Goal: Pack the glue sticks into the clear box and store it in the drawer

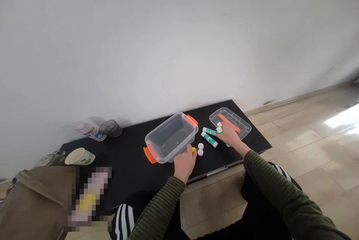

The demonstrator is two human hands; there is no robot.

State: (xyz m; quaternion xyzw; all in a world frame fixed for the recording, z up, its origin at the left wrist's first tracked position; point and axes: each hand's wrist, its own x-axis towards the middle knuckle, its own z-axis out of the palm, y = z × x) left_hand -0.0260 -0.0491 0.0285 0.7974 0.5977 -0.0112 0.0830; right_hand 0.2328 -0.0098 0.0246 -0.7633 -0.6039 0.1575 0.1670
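- currently: glue sticks being gathered beside the box (171, 137), judged an early step; box looks bare.
- left hand (185, 163): curled on a small yellow item (193, 149) just beside the box front; two white caps (200, 149) near its fingertips.
- right hand (231, 137): fingers closed around one stick (219, 127) by the lid (230, 123); two sticks (209, 135) lie on the table (126, 157).
- next move calls for a firm grip and a lift over the box wall.

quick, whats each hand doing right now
Left hand: closed on a small yellow thing beside the clear bin.
Right hand: fingers on the white and green tubes by the lid; grip cannot be told.
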